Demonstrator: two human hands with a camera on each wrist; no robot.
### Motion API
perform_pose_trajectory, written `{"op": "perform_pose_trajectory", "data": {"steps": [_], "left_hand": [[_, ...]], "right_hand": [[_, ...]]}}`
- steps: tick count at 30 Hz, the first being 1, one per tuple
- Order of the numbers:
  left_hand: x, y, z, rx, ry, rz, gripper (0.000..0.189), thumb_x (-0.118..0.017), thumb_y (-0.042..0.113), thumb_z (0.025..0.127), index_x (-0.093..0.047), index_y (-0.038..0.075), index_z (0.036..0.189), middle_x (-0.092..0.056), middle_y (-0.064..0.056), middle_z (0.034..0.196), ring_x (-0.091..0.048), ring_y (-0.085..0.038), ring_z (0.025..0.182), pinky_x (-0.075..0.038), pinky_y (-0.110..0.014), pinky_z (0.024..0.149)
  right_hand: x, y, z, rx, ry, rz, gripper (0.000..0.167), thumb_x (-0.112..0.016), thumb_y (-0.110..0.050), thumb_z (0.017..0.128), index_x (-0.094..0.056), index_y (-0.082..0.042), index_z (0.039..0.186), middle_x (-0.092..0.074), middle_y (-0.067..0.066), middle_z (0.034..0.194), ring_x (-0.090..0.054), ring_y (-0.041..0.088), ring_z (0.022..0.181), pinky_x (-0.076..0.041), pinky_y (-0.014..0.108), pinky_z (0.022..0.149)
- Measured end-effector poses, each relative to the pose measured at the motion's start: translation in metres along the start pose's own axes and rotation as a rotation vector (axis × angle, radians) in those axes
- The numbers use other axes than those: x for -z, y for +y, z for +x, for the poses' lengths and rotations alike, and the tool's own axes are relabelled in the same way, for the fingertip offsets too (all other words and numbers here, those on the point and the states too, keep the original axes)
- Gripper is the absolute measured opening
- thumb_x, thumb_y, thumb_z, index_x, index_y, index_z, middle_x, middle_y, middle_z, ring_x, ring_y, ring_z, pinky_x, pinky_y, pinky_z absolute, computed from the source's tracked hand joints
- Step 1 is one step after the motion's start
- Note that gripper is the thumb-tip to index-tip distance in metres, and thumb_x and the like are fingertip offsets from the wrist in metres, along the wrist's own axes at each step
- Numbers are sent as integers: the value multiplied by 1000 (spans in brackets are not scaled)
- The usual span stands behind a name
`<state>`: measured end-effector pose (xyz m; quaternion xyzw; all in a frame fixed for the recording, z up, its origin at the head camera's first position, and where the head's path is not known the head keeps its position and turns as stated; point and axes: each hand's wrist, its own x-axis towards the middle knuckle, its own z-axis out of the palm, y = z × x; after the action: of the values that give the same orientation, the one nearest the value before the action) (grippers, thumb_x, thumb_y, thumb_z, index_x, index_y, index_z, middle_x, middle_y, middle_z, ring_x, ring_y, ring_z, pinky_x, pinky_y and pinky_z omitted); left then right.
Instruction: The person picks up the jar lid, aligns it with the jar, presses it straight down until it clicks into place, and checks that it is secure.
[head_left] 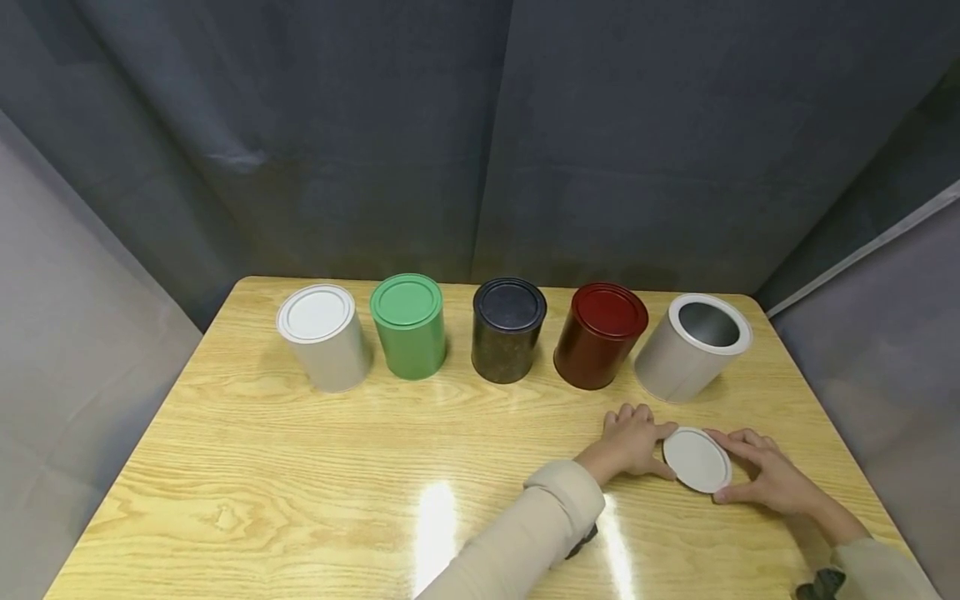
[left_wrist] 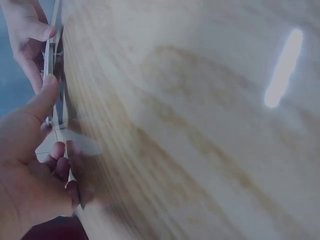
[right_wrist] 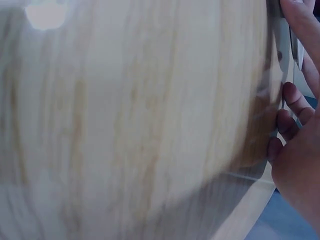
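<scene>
A round light grey lid is held low at the right of the wooden table, between both hands. My left hand grips its left edge with thumb and index finger, while the other fingers extend toward the tabletop. On the opposite edge, the thumb and index finger of my right hand hold the lid. The left wrist view shows the lid edge-on; I cannot tell whether it touches the table. Behind the hands stands a light grey can without a lid, its dark inside visible.
Left of the uncovered can stand lidded cans in a row: dark red, black, green and white. Dark curtains hang behind the table, with pale panels at both sides.
</scene>
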<state>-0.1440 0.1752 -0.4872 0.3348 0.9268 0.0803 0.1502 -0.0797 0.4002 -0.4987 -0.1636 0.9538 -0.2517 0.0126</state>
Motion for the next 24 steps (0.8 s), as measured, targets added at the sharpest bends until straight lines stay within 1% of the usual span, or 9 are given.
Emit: {"op": "perform_pose_trajectory", "data": {"steps": [5,11,15,20,24], "left_hand": [[2,-3,0,-11,-13,-38,74,-63,63,71,-35,45,136,-38,11,100,-29,-8,87,-22,-24,66],[3,-8,1,-47,13,-99,74,-64,61,72,-34,43,137,-39,9,101,-30,-8,87,-22,-23,66],[5,-11,1,-65,27,-131,75,-65,60,71,-35,42,137,-39,9,101,-30,-7,87,-23,-22,67],[5,-15,0,-103,56,-148,75,-65,60,72,-35,39,138,-39,9,101,-31,-6,87,-23,-20,66],[7,-18,-1,-145,67,-177,75,-65,59,73,-35,37,139,-40,9,101,-31,-5,87,-24,-19,67]], "right_hand": [[0,-1,0,6,1,19,84,-85,-27,57,-49,-9,131,-50,-1,99,-33,0,91,-27,28,73],[2,-3,1,5,6,99,85,-84,-21,59,-46,-5,133,-48,-1,99,-35,-3,93,-28,16,76],[4,-5,1,-2,3,152,84,-84,-19,60,-45,-3,133,-48,-1,98,-37,-5,93,-24,8,79],[8,-9,3,-2,1,172,85,-84,-17,61,-44,-5,134,-48,0,99,-35,-6,97,-19,5,80],[10,-11,4,3,2,185,84,-84,-16,61,-44,-4,134,-48,0,100,-35,-6,97,-20,6,80]]}}
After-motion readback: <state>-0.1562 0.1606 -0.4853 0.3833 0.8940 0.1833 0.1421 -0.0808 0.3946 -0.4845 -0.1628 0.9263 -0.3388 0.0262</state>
